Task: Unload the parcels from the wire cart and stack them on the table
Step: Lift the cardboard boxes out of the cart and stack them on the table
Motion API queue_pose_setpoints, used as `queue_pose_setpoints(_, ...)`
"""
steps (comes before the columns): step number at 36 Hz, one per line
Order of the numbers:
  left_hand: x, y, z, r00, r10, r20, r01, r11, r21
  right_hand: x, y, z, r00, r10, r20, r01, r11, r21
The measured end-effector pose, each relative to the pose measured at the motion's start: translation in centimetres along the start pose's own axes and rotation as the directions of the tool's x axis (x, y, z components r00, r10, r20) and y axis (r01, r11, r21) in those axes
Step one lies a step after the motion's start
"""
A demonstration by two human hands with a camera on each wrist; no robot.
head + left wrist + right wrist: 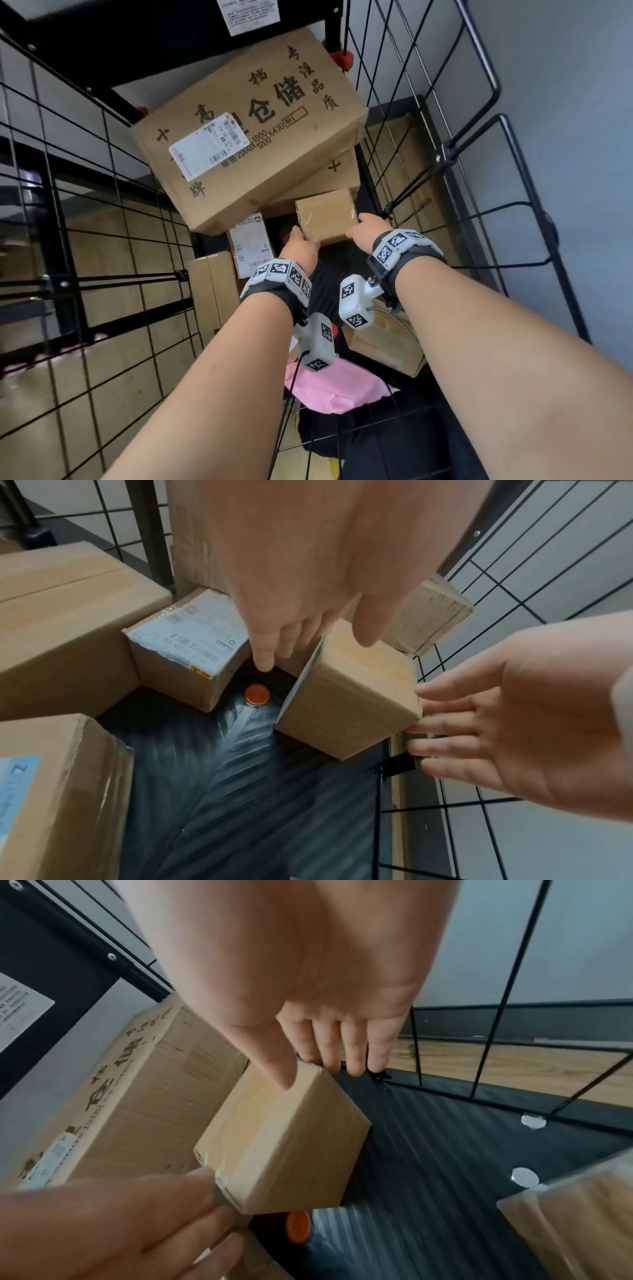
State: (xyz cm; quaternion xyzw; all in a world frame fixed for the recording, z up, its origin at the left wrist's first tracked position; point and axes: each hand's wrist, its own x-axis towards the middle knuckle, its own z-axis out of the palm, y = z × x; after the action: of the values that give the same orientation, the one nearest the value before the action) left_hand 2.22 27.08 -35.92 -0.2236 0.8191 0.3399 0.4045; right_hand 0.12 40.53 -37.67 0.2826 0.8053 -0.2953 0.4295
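Observation:
A small plain brown parcel sits tilted on the black ribbed floor of the wire cart. My left hand is at its left side with straight fingers against that face and the thumb over the top. On the opposite side my right hand presses flat fingers against the parcel, its thumb lying on the top edge. The parcel is held between the two hands. Its underside is hidden.
A large printed carton leans over the small parcel from behind. A labelled box and a plain box stand at the left. A pink mailer and another box lie nearer me. An orange cap lies on the floor.

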Motion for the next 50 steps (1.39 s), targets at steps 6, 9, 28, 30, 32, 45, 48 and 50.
queue_pose_setpoints(6,0.6,-0.7,0.7,0.999,0.051,-0.001,-0.051,0.998,-0.024,0.4,-0.1,1.1,0.999,0.034,-0.030,-0.031,0.995,0.099)
queue_pose_setpoints(9,0.3,-0.9,0.6,0.999,0.035,-0.001,-0.035,0.994,-0.108,0.0,0.1,1.0,0.997,0.029,-0.075,-0.019,0.991,0.130)
queue_pose_setpoints(28,-13.3,0.2,-9.9,0.979,0.047,-0.200,-0.125,0.907,-0.402,-16.2,-3.5,-3.4,0.987,-0.017,-0.162,0.072,0.936,0.344)
queue_pose_setpoints(30,-15.8,0.2,-11.3,0.983,0.077,-0.167,-0.143,0.892,-0.429,-18.7,-4.1,-3.5,0.984,-0.018,-0.178,0.088,0.916,0.392)
queue_pose_setpoints(32,-16.9,0.5,-11.9,0.984,0.093,-0.151,-0.148,0.900,-0.411,-19.8,-4.4,-3.9,0.983,-0.007,-0.184,0.088,0.897,0.433)
queue_pose_setpoints(45,-29.9,0.5,-17.8,0.963,0.243,-0.112,-0.259,0.952,-0.162,-32.1,-6.1,-6.5,0.966,-0.099,-0.237,0.217,0.807,0.549)
queue_pose_setpoints(48,-32.2,-0.3,-18.0,0.961,0.234,-0.149,-0.257,0.952,-0.163,-34.0,-5.6,-6.1,0.950,-0.166,-0.263,0.286,0.798,0.531)
queue_pose_setpoints(50,-33.7,-0.9,-18.0,0.948,0.253,-0.193,-0.286,0.943,-0.172,-35.5,-5.4,-5.7,0.938,-0.232,-0.256,0.334,0.795,0.507)
